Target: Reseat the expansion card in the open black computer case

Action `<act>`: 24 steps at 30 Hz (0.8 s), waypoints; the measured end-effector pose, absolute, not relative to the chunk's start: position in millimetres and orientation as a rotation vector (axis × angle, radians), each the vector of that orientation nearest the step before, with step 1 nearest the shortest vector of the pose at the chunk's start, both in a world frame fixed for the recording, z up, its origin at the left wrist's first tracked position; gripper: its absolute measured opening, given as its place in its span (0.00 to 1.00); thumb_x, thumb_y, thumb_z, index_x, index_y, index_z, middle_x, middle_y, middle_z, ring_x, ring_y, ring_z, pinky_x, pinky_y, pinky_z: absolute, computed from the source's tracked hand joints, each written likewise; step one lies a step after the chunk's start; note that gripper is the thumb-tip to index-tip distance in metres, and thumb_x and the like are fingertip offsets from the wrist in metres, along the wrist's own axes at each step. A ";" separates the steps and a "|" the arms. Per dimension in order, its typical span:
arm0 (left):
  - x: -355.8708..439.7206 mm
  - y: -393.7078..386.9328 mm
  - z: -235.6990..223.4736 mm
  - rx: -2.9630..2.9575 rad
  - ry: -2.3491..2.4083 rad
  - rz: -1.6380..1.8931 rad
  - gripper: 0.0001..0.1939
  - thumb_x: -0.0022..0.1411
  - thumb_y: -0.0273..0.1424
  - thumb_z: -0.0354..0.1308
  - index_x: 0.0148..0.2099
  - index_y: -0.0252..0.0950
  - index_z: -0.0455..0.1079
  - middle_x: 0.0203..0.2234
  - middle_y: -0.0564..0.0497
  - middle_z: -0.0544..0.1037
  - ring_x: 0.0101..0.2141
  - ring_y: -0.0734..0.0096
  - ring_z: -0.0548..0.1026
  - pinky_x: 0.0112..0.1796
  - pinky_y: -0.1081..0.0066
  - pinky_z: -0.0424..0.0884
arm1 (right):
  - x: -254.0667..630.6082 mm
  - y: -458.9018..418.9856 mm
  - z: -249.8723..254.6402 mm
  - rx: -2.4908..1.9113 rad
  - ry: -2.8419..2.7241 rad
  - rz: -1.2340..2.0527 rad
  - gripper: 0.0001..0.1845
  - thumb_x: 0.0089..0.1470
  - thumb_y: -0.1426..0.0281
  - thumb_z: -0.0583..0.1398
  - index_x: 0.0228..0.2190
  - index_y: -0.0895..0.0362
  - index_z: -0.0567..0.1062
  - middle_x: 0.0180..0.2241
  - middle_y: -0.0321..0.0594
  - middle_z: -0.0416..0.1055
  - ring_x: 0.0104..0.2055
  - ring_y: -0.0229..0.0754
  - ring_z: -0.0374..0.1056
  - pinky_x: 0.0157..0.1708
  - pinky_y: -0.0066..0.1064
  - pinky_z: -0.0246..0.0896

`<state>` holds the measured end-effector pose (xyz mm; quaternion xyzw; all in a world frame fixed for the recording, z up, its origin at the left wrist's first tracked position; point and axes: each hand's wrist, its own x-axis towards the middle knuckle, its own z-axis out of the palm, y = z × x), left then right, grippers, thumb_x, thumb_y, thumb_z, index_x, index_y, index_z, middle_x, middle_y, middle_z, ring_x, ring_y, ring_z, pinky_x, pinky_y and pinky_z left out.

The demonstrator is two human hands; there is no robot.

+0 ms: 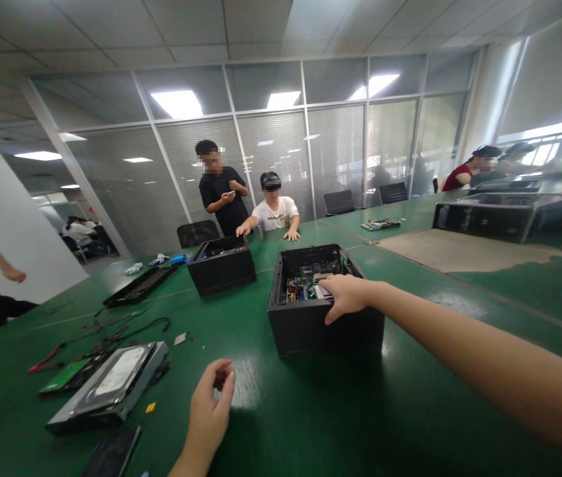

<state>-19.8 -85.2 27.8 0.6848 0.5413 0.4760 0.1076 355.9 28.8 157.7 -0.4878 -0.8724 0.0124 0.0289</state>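
Note:
A black computer case lies open side up on the green table in front of me, with a circuit board and wires showing inside. My right hand reaches over its near rim, fingers inside and thumb against the outer wall, gripping the edge; the fingertips are partly hidden. My left hand hovers above the table left of the case, loosely curled with a gap between thumb and fingers and nothing seen in it. Nearest to that hand are a yellow piece and a silver hard drive.
A green circuit board, cables and a long black panel lie at the left. Across the table, a person touches a second case; another stands behind. Cardboard and a larger case are at the right.

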 end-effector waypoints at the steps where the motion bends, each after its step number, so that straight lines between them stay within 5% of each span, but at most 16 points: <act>1: -20.4 -84.4 26.4 2.014 1.591 1.391 0.14 0.66 0.39 0.55 0.49 0.37 0.68 0.33 0.51 0.76 0.34 0.64 0.76 0.37 0.67 0.72 | 358.1 17.9 160.0 -1.483 -2.713 0.076 0.52 0.35 0.40 0.66 0.52 0.63 0.71 0.51 0.58 0.69 0.51 0.63 0.67 0.48 0.47 0.63; 13: -14.3 -85.7 23.6 2.049 1.551 1.333 0.13 0.67 0.38 0.53 0.50 0.38 0.66 0.34 0.51 0.74 0.35 0.65 0.74 0.39 0.66 0.70 | 397.1 -170.9 182.5 -1.335 -2.763 0.447 0.59 0.34 0.45 0.70 0.63 0.56 0.62 0.54 0.54 0.67 0.51 0.60 0.66 0.51 0.47 0.61; 16: -13.2 -85.5 22.3 2.067 1.534 1.318 0.13 0.67 0.38 0.53 0.51 0.38 0.66 0.34 0.52 0.74 0.35 0.66 0.73 0.39 0.67 0.70 | 403.8 -173.5 201.6 -1.250 -2.830 0.544 0.54 0.42 0.42 0.66 0.64 0.54 0.61 0.58 0.52 0.66 0.54 0.59 0.66 0.52 0.45 0.62; 20: -13.0 -82.5 20.2 2.081 1.533 1.289 0.13 0.67 0.38 0.53 0.51 0.38 0.66 0.33 0.52 0.73 0.34 0.67 0.73 0.38 0.67 0.70 | 389.6 -114.2 222.8 -1.239 -2.843 0.246 0.38 0.59 0.47 0.55 0.64 0.54 0.62 0.59 0.51 0.66 0.57 0.54 0.65 0.55 0.42 0.60; 24: -15.6 -81.4 19.3 2.069 1.565 1.266 0.14 0.67 0.39 0.53 0.51 0.38 0.66 0.34 0.51 0.74 0.35 0.65 0.74 0.39 0.67 0.70 | 349.5 -24.6 208.8 -1.444 -2.919 -0.258 0.28 0.56 0.54 0.60 0.52 0.59 0.74 0.46 0.54 0.75 0.47 0.56 0.72 0.44 0.42 0.66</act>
